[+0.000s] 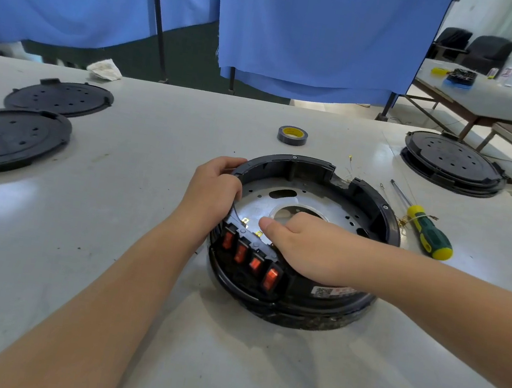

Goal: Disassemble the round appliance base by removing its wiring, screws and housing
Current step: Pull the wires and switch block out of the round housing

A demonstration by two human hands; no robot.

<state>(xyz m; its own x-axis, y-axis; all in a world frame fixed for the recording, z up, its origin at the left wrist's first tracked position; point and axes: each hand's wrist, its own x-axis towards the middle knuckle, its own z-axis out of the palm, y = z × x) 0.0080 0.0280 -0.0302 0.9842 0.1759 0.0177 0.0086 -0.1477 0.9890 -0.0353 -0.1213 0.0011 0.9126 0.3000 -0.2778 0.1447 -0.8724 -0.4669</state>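
Round black appliance base [300, 287] lying open-side up on the surface [103, 270], perforated metal plate [339, 206] inside, four orange rocker switches [250, 257] along its near wall

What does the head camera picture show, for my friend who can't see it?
Two hands work on a round black appliance base with four orange switches: the left hand grips its rim, the right hand reaches inside. A green screwdriver, tape roll and black round covers lie on the grey table.
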